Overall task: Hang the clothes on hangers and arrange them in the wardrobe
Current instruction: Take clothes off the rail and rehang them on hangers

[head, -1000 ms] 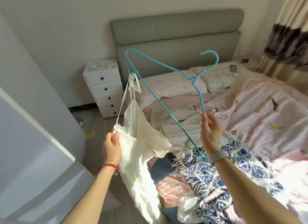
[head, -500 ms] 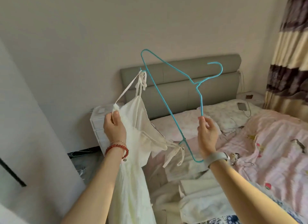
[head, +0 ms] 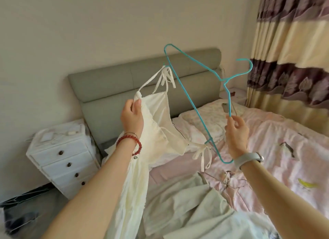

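At far left a white drawer unit (head: 60, 155) stands. The cream dress (head: 156, 132) is pinched at its top edge by the left hand (head: 132, 117); its tied straps are hooked over the tilted teal hanger (head: 194, 103), whose wire is pinched by the right hand (head: 235, 132) above the bed (head: 284, 149).

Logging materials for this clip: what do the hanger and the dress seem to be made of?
The hanger looks like thin wire with a smooth turquoise coating: slim, evenly coloured, twisted at the neck. The dress seems a light cream woven fabric, perhaps cotton: matte, slightly sheer, hanging in soft folds, with tied straps.
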`<state>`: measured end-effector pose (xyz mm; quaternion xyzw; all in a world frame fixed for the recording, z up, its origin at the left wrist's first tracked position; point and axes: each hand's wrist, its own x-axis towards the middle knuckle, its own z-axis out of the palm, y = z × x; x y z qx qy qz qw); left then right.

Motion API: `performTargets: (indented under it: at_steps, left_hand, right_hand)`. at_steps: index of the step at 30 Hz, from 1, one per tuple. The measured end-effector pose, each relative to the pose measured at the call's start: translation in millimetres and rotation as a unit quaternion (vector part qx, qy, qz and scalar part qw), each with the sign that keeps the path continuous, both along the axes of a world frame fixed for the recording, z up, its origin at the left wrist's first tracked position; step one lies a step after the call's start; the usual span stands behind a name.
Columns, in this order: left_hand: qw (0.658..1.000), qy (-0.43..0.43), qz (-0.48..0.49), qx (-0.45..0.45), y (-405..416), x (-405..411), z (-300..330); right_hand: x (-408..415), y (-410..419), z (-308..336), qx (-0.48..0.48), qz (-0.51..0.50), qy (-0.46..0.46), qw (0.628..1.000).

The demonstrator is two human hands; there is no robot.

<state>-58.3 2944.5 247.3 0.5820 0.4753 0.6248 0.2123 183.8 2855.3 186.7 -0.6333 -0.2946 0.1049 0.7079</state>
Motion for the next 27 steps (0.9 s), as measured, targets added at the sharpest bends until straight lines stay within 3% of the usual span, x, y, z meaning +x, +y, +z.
performTargets:
  at_steps: [3, 5, 7, 10, 15, 20, 24, 27]
  left_hand:
    - [0.982, 0.153, 0.001, -0.110, 45.1, 46.0, -73.1]
    - [0.932, 0.313, 0.022, -0.179, 60.9, 68.5, -135.4]
    - [0.881, 0.404, 0.008, -0.245, 62.4, 88.6, -192.8]
    - [0.821, 0.450, -0.062, -0.345, 54.1, 112.2, -263.4]
    - [0.750, 0.539, -0.133, -0.360, 48.7, 118.6, -340.5]
    - [0.721, 0.597, -0.139, -0.323, 55.1, 113.3, -367.9]
    - [0.713, 0.623, -0.136, -0.292, 53.3, 111.9, -371.5]
    - [0.710, 0.634, -0.132, -0.278, 48.4, 113.3, -364.4]
  right_hand:
    - [47.1, 28.7, -58.5, -0.067, -0.010, -0.053, 0.996]
    - [72.8, 45.6, -99.6, -0.122, -0.013, -0.084, 0.989]
    - [96.0, 60.6, -138.9, -0.174, -0.017, -0.113, 0.978]
    - [127.2, 77.5, -191.8, -0.231, -0.015, -0.137, 0.963]
    - [174.3, 96.5, -262.0, -0.309, 0.001, -0.124, 0.943]
    - [207.9, 97.1, -296.8, -0.414, 0.038, -0.154, 0.896]
    - [221.9, 83.1, -307.1, -0.557, 0.062, -0.140, 0.816]
    - [204.0, 72.7, -304.8, -0.564, 0.081, -0.170, 0.804]
